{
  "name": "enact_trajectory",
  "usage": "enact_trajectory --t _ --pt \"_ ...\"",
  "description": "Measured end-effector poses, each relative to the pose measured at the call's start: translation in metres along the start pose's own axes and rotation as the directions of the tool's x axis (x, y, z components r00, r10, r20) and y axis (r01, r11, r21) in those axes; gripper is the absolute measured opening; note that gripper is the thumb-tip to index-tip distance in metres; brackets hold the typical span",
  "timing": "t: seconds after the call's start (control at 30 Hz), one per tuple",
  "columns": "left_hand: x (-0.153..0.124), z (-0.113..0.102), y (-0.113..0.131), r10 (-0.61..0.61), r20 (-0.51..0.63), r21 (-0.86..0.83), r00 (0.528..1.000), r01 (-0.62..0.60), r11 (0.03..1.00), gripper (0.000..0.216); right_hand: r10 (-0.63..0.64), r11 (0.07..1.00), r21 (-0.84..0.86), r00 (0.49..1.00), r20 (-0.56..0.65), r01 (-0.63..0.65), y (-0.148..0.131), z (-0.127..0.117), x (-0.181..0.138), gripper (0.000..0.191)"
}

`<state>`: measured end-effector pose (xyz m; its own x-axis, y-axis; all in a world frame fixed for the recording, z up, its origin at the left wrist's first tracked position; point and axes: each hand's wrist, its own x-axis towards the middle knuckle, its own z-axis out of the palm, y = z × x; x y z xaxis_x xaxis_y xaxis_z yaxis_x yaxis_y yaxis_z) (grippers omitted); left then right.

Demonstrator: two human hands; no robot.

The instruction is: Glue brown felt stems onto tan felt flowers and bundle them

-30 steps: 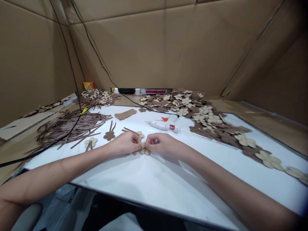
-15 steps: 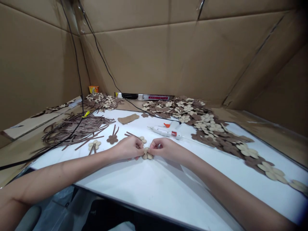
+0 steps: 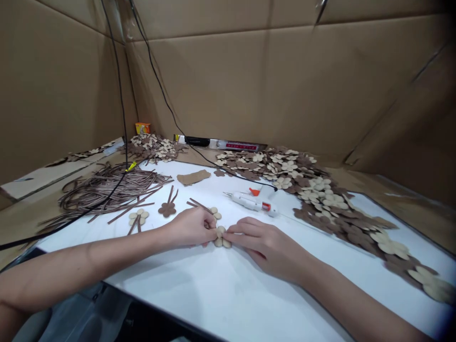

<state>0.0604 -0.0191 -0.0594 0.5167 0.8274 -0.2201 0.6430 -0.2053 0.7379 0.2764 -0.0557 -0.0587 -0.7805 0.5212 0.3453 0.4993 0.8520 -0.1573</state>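
A beige fabric flower [image 3: 223, 239] lies at the middle of the white board, between my hands. My left hand [image 3: 194, 227] is closed, its thumb and fingertips pinching the flower's left side. My right hand [image 3: 267, 242] lies palm down with fingers stretched out, the tips touching the petals on the right. Just behind, another beige flower [image 3: 215, 213] has thin brown strips [image 3: 199, 204] beside it, partly covered by my left hand. Farther left are a brown flower with strips [image 3: 166, 209] and a beige flower with strips across it [image 3: 138, 217].
A white pen-like tool with a metal tip [image 3: 251, 203] rests behind my right hand, near an orange piece [image 3: 254, 192]. Loose flowers [image 3: 322, 192] are heaped along the right and back. Brown strips [image 3: 110, 190] pile up on the left under a black cable [image 3: 124, 118]. Cardboard walls [image 3: 213, 76] surround the board.
My right hand has gone from a pinch to stretched fingers on the petals. My left hand keeps its hold on the flower. The view has shifted slightly.
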Motion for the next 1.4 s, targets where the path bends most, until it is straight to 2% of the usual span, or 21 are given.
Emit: enact_trajectory --t 0.4,0.6,0.83,1.0,1.23,1.4 --pt "-0.001 -0.004 0.003 -0.059 0.050 -0.025 0.997 0.060 0.998 0.019 -0.029 0.999 0.042 1.000 0.000 0.029 0.003 0.003 -0.001 0.038" --pt "0.001 -0.008 0.003 -0.008 0.124 -0.084 0.992 0.018 0.996 0.020 -0.018 1.000 0.007 0.999 0.039 0.018 -0.002 0.001 0.005 0.034" --pt "0.001 -0.016 0.006 -0.032 0.208 -0.210 0.978 0.076 0.975 0.022 -0.007 1.000 -0.030 0.998 0.063 0.009 -0.007 -0.003 0.003 0.035" --pt "-0.002 -0.022 0.005 -0.039 0.268 -0.299 0.963 0.122 0.946 0.027 -0.004 1.000 0.013 1.000 0.031 0.003 -0.004 -0.001 0.000 0.040" --pt "-0.001 -0.022 0.002 -0.060 0.274 -0.277 0.960 0.138 0.951 0.026 0.020 0.991 0.132 0.998 -0.065 -0.012 0.004 0.003 -0.002 0.041" --pt "0.001 -0.021 -0.003 -0.039 0.269 -0.290 0.962 0.119 0.950 0.023 -0.001 0.998 0.058 1.000 -0.029 0.002 0.004 0.002 -0.003 0.041"
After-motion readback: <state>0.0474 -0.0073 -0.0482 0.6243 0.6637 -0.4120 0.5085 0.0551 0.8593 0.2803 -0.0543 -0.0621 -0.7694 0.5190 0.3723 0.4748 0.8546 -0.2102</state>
